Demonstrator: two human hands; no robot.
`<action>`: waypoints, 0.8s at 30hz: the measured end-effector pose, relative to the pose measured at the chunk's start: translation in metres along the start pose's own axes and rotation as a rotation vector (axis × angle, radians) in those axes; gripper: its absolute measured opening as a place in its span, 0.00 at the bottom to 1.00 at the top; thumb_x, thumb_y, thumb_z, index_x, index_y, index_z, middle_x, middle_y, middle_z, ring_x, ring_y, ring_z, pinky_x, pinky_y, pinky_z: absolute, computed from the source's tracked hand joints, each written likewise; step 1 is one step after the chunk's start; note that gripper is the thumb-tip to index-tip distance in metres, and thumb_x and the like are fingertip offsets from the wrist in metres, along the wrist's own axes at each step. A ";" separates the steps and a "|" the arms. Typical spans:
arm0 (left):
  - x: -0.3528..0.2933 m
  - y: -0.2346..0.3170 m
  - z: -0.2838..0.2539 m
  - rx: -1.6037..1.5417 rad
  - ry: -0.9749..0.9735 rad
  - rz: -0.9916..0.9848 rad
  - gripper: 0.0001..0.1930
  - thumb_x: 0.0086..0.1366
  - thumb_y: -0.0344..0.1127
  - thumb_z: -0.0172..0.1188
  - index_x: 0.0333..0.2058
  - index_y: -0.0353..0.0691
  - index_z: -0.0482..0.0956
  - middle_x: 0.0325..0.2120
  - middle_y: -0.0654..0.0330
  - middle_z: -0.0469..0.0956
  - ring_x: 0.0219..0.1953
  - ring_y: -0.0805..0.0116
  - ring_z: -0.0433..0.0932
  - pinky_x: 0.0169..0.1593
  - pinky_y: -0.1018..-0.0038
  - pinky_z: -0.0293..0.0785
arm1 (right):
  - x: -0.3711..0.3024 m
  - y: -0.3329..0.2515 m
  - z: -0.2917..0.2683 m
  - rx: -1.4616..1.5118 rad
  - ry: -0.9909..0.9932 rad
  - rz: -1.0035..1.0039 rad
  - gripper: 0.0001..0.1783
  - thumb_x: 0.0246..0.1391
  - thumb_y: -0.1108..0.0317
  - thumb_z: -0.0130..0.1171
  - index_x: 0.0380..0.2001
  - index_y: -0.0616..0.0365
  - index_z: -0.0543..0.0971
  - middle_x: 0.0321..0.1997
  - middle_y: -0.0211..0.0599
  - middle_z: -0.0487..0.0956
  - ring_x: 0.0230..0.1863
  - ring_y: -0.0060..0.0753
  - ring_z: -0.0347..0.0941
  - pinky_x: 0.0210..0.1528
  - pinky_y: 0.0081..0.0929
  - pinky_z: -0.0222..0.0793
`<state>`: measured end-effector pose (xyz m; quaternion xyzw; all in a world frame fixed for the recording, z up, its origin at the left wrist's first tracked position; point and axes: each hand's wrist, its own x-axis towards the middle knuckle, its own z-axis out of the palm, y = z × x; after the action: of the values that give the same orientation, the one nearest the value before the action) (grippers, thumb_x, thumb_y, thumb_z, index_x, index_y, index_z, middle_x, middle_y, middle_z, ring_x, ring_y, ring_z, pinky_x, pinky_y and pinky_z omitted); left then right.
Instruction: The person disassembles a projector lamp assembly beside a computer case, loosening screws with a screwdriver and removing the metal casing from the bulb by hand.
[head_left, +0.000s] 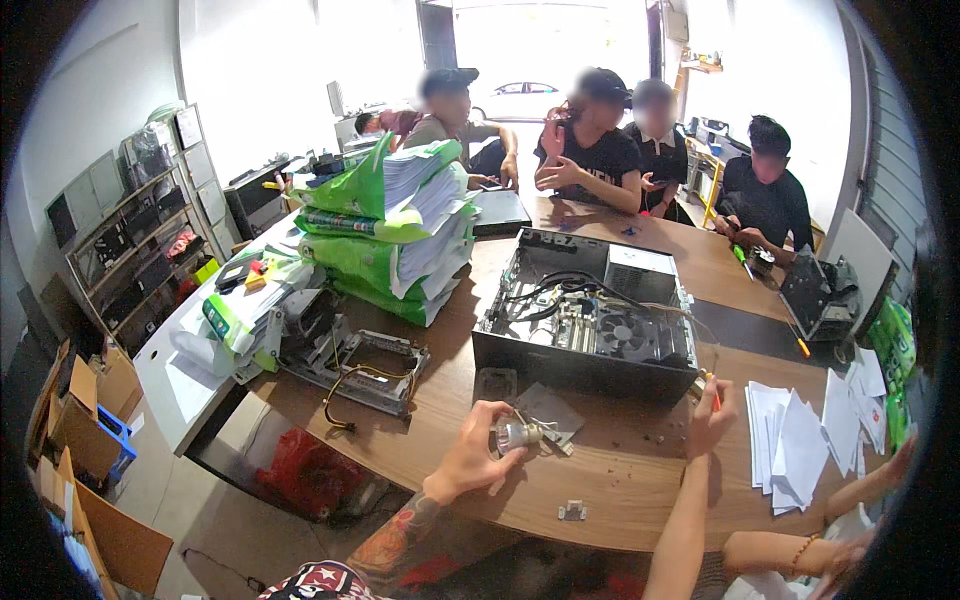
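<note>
My left hand point(478, 455) is closed round a reflector lamp point(512, 436), a small clear glass cup with a pale neck. It is held just above the near edge of the wooden table. My right hand point(708, 420) grips a screwdriver point(715, 398) by its orange-red handle, close to the near right corner of an open black computer case point(585, 362). The case lies on its side, with its fan, cables and boards showing. Between my hands, a flat grey plate point(552, 410) rests on the wood. Nearer to me lies a small metal bracket point(572, 511).
Green-wrapped paper reams point(365, 245) are stacked left of the case, behind a metal frame with cables point(375, 372). White sheets point(785, 440) lie at the right, near another person's arm point(790, 553). Several people sit across the table point(450, 350). Another screwdriver point(803, 346) lies far right.
</note>
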<state>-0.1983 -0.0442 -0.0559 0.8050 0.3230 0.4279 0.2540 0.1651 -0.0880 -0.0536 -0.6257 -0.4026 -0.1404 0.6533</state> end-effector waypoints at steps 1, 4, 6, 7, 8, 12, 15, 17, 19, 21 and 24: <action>0.000 0.000 0.001 -0.001 -0.002 -0.003 0.31 0.51 0.36 0.72 0.51 0.36 0.67 0.44 0.50 0.69 0.48 0.51 0.72 0.50 0.62 0.70 | 0.000 0.001 -0.001 -0.002 -0.002 0.002 0.18 0.63 0.61 0.51 0.25 0.65 0.74 0.21 0.36 0.74 0.24 0.23 0.66 0.26 0.28 0.59; 0.001 -0.001 0.002 -0.024 -0.010 0.024 0.30 0.51 0.36 0.72 0.50 0.36 0.67 0.43 0.50 0.69 0.47 0.50 0.72 0.51 0.62 0.70 | 0.001 0.004 -0.001 -0.021 0.009 -0.033 0.16 0.63 0.63 0.54 0.25 0.63 0.75 0.20 0.36 0.78 0.21 0.25 0.71 0.25 0.26 0.65; -0.001 -0.001 0.006 -0.047 0.007 0.015 0.30 0.51 0.37 0.72 0.50 0.36 0.68 0.43 0.50 0.69 0.47 0.50 0.72 0.50 0.62 0.70 | 0.000 0.005 -0.002 0.003 0.008 -0.014 0.16 0.63 0.62 0.54 0.26 0.64 0.76 0.22 0.37 0.79 0.23 0.25 0.72 0.27 0.26 0.66; -0.001 -0.002 0.009 -0.044 -0.005 0.003 0.30 0.51 0.37 0.72 0.50 0.36 0.68 0.43 0.50 0.69 0.47 0.50 0.72 0.50 0.62 0.70 | -0.001 0.006 -0.001 -0.001 0.002 0.001 0.16 0.63 0.62 0.54 0.26 0.64 0.76 0.22 0.37 0.79 0.23 0.25 0.72 0.27 0.26 0.66; 0.001 -0.004 0.011 -0.036 0.007 0.011 0.30 0.52 0.37 0.72 0.50 0.36 0.68 0.42 0.50 0.69 0.47 0.50 0.72 0.50 0.62 0.70 | -0.001 0.008 0.000 0.009 -0.001 0.008 0.16 0.64 0.62 0.53 0.26 0.64 0.75 0.22 0.35 0.76 0.24 0.24 0.70 0.28 0.25 0.64; 0.004 0.000 0.004 0.003 0.017 0.027 0.29 0.52 0.35 0.72 0.49 0.35 0.68 0.42 0.49 0.69 0.46 0.50 0.72 0.49 0.63 0.71 | 0.003 -0.003 0.001 -0.008 -0.029 0.000 0.17 0.64 0.61 0.51 0.27 0.64 0.75 0.23 0.33 0.75 0.26 0.22 0.67 0.29 0.25 0.63; 0.007 0.003 0.007 0.017 0.015 0.015 0.28 0.51 0.33 0.72 0.49 0.34 0.68 0.42 0.50 0.69 0.44 0.53 0.73 0.48 0.64 0.72 | 0.005 0.007 0.001 0.002 -0.033 -0.005 0.15 0.62 0.62 0.55 0.27 0.63 0.76 0.23 0.38 0.80 0.24 0.27 0.74 0.29 0.27 0.68; 0.006 0.001 0.008 -0.051 0.024 -0.010 0.30 0.50 0.33 0.72 0.49 0.33 0.66 0.41 0.51 0.69 0.43 0.56 0.73 0.48 0.66 0.72 | 0.006 0.009 0.000 -0.091 -0.033 -0.052 0.15 0.63 0.62 0.55 0.27 0.62 0.76 0.23 0.38 0.80 0.24 0.25 0.73 0.28 0.27 0.67; 0.004 -0.002 0.009 -0.065 0.025 -0.023 0.30 0.50 0.32 0.72 0.48 0.32 0.65 0.40 0.52 0.68 0.42 0.59 0.72 0.47 0.67 0.72 | 0.005 0.000 0.001 -0.023 -0.017 -0.043 0.15 0.63 0.61 0.54 0.26 0.61 0.76 0.23 0.37 0.79 0.24 0.24 0.72 0.28 0.26 0.66; 0.002 -0.008 0.010 -0.059 0.060 0.011 0.30 0.50 0.32 0.72 0.47 0.33 0.64 0.40 0.51 0.67 0.41 0.58 0.71 0.47 0.67 0.71 | 0.005 -0.005 -0.001 -0.044 -0.030 -0.022 0.15 0.63 0.62 0.54 0.26 0.61 0.76 0.22 0.36 0.78 0.24 0.22 0.70 0.27 0.25 0.65; 0.001 -0.005 0.008 -0.024 0.037 0.007 0.30 0.50 0.31 0.72 0.47 0.33 0.63 0.40 0.51 0.66 0.41 0.58 0.71 0.47 0.67 0.71 | 0.003 0.001 0.001 -0.029 -0.016 -0.039 0.15 0.63 0.62 0.55 0.26 0.60 0.76 0.21 0.35 0.78 0.24 0.22 0.70 0.27 0.25 0.65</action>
<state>-0.1929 -0.0410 -0.0628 0.7950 0.3197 0.4475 0.2559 0.1674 -0.0862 -0.0518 -0.6283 -0.4176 -0.1539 0.6382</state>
